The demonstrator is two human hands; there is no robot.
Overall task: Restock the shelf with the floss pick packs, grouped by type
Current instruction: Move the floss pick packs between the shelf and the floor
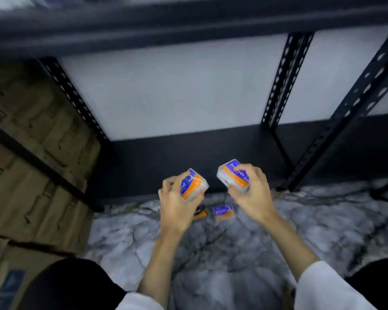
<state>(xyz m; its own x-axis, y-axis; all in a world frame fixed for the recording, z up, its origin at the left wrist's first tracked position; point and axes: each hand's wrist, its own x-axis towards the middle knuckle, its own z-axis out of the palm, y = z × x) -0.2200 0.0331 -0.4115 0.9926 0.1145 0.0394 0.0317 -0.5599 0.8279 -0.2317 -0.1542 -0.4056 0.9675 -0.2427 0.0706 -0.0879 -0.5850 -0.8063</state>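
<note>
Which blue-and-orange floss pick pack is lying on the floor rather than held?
The pack on the marble floor between the wrists; the left hand and right hand grip the others.

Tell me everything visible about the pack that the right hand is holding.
The pack in the right hand is a small box of translucent whitish plastic with rounded corners. Its label is blue and orange, with the white word "Smooth". It is tilted, held in the air in front of the dark bottom shelf. The right hand grips it, thumb and fingers curled around it.

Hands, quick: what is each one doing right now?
Left hand: fingers grip a blue-and-orange plastic floss pick pack.
Right hand: fingers grip a second blue-and-orange pack labelled Smooth.
</note>
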